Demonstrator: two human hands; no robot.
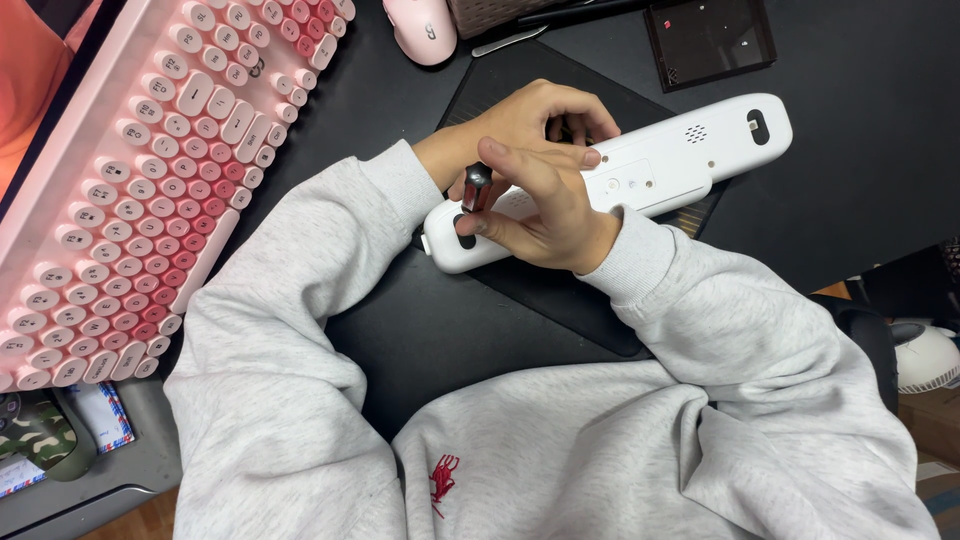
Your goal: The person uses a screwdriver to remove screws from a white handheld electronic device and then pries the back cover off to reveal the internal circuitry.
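**Both hands on the white device, screwdriver upright**

Hands meet over the long white plastic device [650, 165] lying back-side up on the dark desk mat [560, 300]. Right hand [545, 205] is clenched around a small dark-handled screwdriver [476, 186], held roughly upright over the device's near end; left hand [525, 125] curls over the casing just behind it, fingers pressing it down.

Judging by its hollow-looking shell, the device should be light and stiff, smooth enough to skid on the mat, so a grip across its narrow width near the middle seems safest. Its rounded ends and small screw holes look easy to mar.

Left of the hands sits a pink round-keyed keyboard [150, 190], well apart; beyond them a pink mouse [422, 28] and a small dark square tray [708, 40]. Open room lies to the right of the hands on the black desk [860, 200], whose edge falls off near the right elbow.
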